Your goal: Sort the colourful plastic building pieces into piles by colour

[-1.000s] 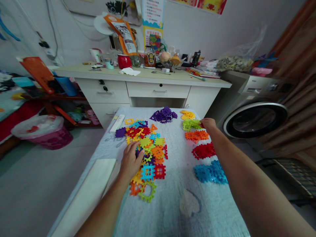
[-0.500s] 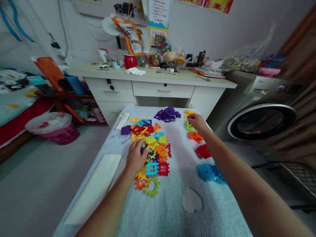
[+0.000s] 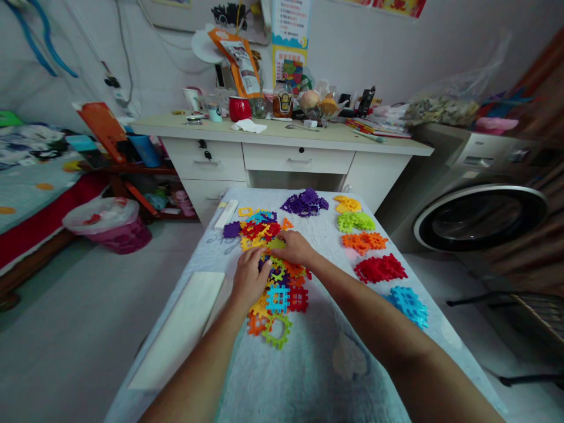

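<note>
A mixed pile of interlocking plastic building pieces lies on the cloth-covered table, among them a light-blue window piece [image 3: 278, 299], a red window piece [image 3: 298, 299] and a lime-green ring piece [image 3: 277, 331]. Along the pile's left side rests my left hand [image 3: 250, 275], thumb apart from the fingers, nothing gripped. My right hand [image 3: 294, 247] reaches over the pile, its fingertips closed at the edge of a lime-green piece [image 3: 277, 243]. Single-colour heaps stand to the right: yellow [image 3: 348, 204], lime-green [image 3: 356, 221], orange [image 3: 365, 242], red [image 3: 381, 268] and blue [image 3: 408, 305]. A purple heap [image 3: 305, 202] lies at the far side.
A long white board [image 3: 178, 332] lies along the table's left edge, with a small white strip [image 3: 226, 214] beyond it. Behind stands a white desk [image 3: 291, 158] with jars and papers. A washing machine [image 3: 476, 194] is at right, a pink bin [image 3: 108, 226] at left.
My right hand has come from the yellow heap at the far right back to the mixed pile, beside my left hand. The left hand stays at the pile. The view has shifted slightly.
</note>
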Demonstrator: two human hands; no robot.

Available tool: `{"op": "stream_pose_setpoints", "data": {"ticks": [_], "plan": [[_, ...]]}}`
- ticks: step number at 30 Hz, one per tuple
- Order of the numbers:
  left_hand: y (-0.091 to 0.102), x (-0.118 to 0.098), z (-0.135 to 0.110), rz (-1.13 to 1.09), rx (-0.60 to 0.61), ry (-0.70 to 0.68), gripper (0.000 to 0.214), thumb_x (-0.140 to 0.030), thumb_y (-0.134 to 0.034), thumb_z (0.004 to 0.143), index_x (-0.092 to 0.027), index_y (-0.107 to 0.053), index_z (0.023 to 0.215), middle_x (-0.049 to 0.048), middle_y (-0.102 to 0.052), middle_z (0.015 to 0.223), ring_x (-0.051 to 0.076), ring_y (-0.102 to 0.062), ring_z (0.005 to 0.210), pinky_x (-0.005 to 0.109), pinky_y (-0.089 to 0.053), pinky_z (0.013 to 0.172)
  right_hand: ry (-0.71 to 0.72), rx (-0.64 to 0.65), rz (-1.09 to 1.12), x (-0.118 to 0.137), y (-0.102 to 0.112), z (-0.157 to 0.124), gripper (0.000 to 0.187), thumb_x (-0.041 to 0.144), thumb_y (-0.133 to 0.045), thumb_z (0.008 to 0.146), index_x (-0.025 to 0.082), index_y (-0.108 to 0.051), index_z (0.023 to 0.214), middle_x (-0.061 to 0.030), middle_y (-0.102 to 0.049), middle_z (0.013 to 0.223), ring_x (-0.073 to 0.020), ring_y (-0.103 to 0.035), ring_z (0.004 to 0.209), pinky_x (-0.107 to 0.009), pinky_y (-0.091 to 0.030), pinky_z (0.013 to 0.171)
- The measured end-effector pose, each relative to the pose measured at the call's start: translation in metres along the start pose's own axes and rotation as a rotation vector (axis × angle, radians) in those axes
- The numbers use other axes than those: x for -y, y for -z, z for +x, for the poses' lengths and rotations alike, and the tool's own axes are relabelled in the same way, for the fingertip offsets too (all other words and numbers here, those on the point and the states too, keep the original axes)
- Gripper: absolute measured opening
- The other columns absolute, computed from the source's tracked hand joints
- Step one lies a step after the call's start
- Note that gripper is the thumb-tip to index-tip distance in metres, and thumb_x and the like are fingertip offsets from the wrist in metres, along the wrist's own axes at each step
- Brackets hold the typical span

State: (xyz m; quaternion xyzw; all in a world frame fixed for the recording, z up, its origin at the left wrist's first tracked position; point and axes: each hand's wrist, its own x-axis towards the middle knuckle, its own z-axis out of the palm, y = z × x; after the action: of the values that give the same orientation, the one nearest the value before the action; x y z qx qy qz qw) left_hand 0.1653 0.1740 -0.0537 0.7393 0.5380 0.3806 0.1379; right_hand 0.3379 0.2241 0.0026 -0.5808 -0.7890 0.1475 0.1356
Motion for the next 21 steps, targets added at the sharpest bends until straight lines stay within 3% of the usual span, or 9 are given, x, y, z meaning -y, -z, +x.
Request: {"op": "stream_pose_setpoints", "data": {"ticks": [4,8,14,21], "plan": [[0.002,-0.002,0.0,0.033,-0.002,-0.013,0.038,-0.038,-0.047,0.092,-0.018,-0.059,0.122,0.0123,-0.06,0.125,0.026,-0.052,0.122,0.048,-0.042,0.108,-0.005,-0.018,0.018,-0.005,0.008,-0.002,0.048,0.039,-0.069,0.079,0.014,-0.064,0.119,-0.0124,-0.068,0.114,-0.0244,-0.062,0.103,-0.031,-0.045,0.089],[0.008,-0.006,-0.002,0.129,-0.032,-0.069,0.039,-0.039,-0.046,0.092,-0.016,-0.061,0.12,0.015,-0.056,0.13,0.029,-0.048,0.127,0.049,-0.039,0.11,-0.04,-0.016,0.027,-0.031,0.029,-0.011,0.049,0.028,-0.069,0.077,0.011,-0.061,0.123,-0.0125,-0.067,0.118,-0.0225,-0.062,0.102,-0.03,-0.046,0.089],[0.015,-0.016,-0.003,0.244,-0.04,-0.156,0.04,-0.04,-0.051,0.09,-0.017,-0.061,0.12,0.0158,-0.052,0.133,0.031,-0.045,0.128,0.052,-0.039,0.11,-0.193,-0.116,0.001,-0.099,0.073,-0.035,0.042,0.02,-0.066,0.076,0.014,-0.064,0.117,-0.0099,-0.069,0.113,-0.0204,-0.064,0.097,-0.029,-0.048,0.086],[0.018,-0.02,-0.005,0.335,-0.03,-0.183,0.045,-0.044,-0.055,0.087,-0.017,-0.06,0.122,0.0165,-0.05,0.136,0.033,-0.046,0.127,0.05,-0.04,0.109,-0.485,-0.355,-0.098,-0.192,0.118,-0.047,0.045,0.019,-0.064,0.076,0.014,-0.063,0.12,-0.012,-0.067,0.118,-0.0223,-0.064,0.105,-0.03,-0.047,0.093]]}}
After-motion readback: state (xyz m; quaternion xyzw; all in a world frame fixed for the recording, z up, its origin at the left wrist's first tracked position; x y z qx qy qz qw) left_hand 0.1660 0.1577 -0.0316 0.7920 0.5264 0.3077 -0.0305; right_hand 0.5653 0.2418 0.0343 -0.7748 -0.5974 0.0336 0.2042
